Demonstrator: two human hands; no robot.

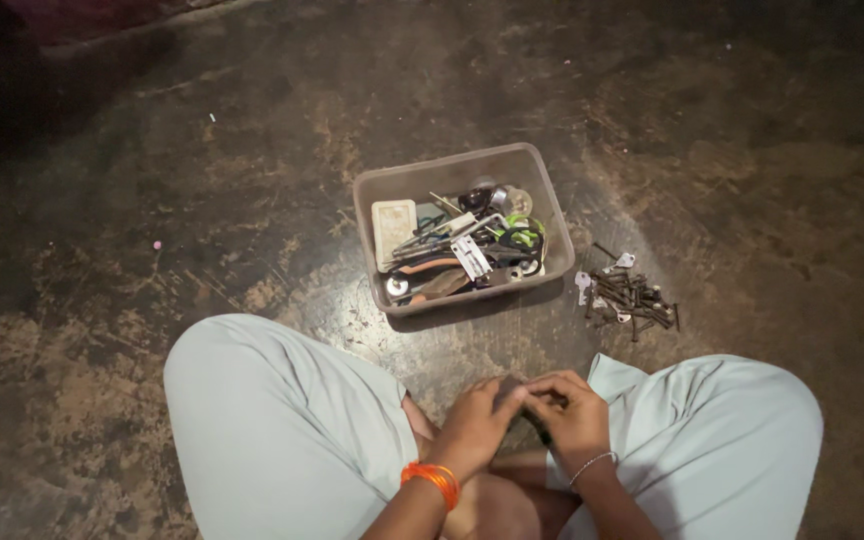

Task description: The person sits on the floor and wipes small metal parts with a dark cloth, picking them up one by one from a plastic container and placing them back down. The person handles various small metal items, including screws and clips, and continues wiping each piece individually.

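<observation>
Down on the dark, scuffed and stained concrete floor (152, 180), a person sits cross-legged in pale grey-green trousers (272, 420), knees spread to either side. Ahead of the knees stands a shallow grey plastic tub (542, 185), crowded with tools and odd metal parts: orange-handled pliers (430, 266), green-handled scissors (520, 236), a small pale card-like box (393, 226), a flat perforated metal plate (471, 256). Just right of the tub lies a loose heap of dark rusty nails and screws (632, 298), with a few small silvery pieces (583, 283) beside it. Nothing lies between the tub and the hands.

The left hand (472, 425), an orange bangle (432, 480) on its wrist, and the right hand (577, 415), wearing a thin silver bracelet (592, 464), meet low between the knees, fingertips touching. Their fingers are curled narrow around a small dark item (542, 432), which shows just below the right hand's fingers; its kind is too small and shadowed to tell, and which hand really holds it cannot be told.
</observation>
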